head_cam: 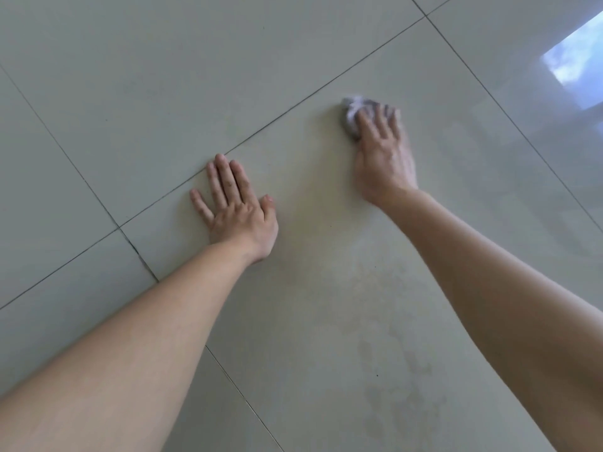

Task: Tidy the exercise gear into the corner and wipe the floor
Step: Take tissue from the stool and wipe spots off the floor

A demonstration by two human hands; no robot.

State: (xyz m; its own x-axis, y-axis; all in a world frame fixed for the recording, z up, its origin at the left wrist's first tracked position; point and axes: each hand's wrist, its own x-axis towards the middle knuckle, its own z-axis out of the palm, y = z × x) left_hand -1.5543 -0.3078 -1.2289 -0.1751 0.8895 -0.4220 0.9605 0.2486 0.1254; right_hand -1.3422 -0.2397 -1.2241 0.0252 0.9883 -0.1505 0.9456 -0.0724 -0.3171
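Floor (130, 93) is pale glossy tile with dark grout lines, and it fills the whole view. Cloth (351, 116) is a crumpled greyish-white wad sitting on the big middle tile, up and right of centre, just below the grout line that runs diagonally across.

Right hand (383, 151) is on top of it, palm down. Its fingers (365, 120) lie fairly straight and a bit spread across the wad, pressing it to the tile rather than curling round it. That hand and the cloth are blurry, so I can't make out anything finer about the hold.

Left hand (239, 212) is planted flat on the same tile, well apart from the cloth. Fingers are straight and slightly fanned, tips reaching that diagonal grout line, thumb out to the side, holding nothing.

Both forearms are bare and come in from the bottom corners. Lower on the tile, between the arms, there's a dull streaky patch (401, 380). Top right tile has a bright bluish window reflection (576, 57).
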